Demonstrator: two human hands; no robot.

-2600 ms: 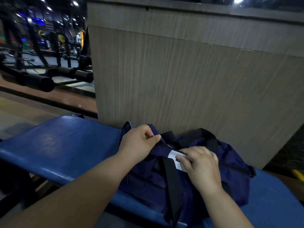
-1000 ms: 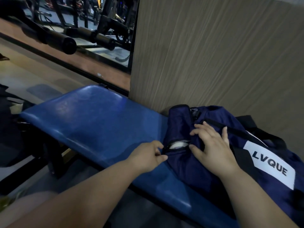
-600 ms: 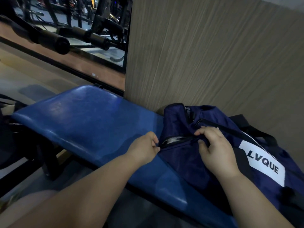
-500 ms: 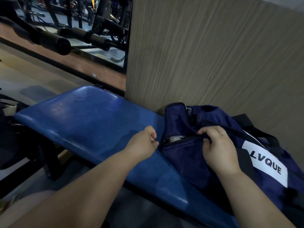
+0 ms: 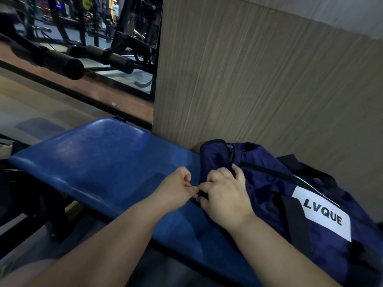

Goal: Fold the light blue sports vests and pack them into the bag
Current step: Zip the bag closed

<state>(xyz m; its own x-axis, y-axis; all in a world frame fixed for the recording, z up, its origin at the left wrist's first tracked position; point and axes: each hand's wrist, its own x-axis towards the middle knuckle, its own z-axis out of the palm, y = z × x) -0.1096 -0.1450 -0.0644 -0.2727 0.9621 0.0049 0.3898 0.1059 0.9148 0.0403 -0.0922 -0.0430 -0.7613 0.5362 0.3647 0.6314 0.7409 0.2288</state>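
Note:
A navy duffel bag with a white LVQUE label and black straps lies on a blue padded bench, against a wood-grain panel. My left hand pinches something small and dark at the bag's near end, probably the zipper pull. My right hand lies curled on the bag's end fabric, fingers gripping it right beside the left hand. The pocket opening is covered by my hands. No light blue vest is in sight.
The wood-grain panel rises right behind the bag. Left of it, black gym machines with padded rollers stand beyond a floor strip. The bench's left half carries nothing. A dark frame sits under the bench's left end.
The pale gap in the bag's end pocket seen earlier is no longer visible. My right hand slid left along the bag until it met my left hand at the bag's end.

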